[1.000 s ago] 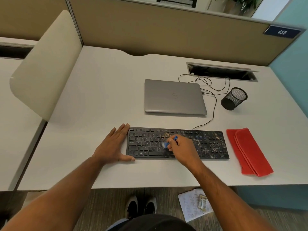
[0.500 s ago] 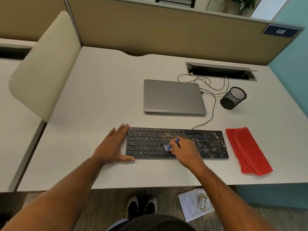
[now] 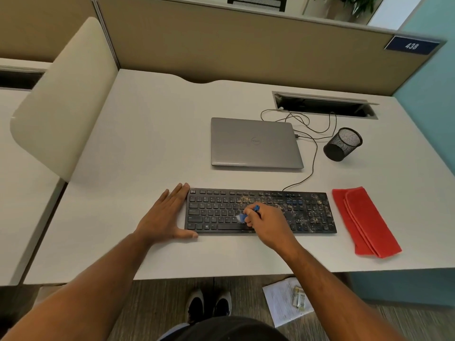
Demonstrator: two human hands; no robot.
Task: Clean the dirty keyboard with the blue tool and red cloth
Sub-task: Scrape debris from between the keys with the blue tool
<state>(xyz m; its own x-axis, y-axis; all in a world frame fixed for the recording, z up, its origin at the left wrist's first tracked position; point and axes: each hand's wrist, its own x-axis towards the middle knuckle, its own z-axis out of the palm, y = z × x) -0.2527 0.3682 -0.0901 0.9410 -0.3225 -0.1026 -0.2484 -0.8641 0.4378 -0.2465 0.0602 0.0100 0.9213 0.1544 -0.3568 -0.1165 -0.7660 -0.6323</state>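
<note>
A black keyboard [image 3: 305, 212] lies near the desk's front edge, its middle and right keys speckled with pale crumbs. My right hand [image 3: 269, 221] pinches a small blue brush tool [image 3: 243, 216], its bristle end on the keys at the keyboard's middle. My left hand [image 3: 163, 217] lies flat on the desk with straight fingers against the keyboard's left end, thumb along its front edge. A folded red cloth [image 3: 364, 221] lies to the right of the keyboard.
A closed grey laptop [image 3: 254, 142] sits behind the keyboard, with thin black cables [image 3: 314, 153] running to a desk cable slot [image 3: 325, 104]. A black mesh cup [image 3: 342, 143] lies tipped at right. Papers [image 3: 285, 301] lie on the floor.
My right hand with the blue tool has shifted slightly right and back along the middle keys. My left hand has stayed in place.
</note>
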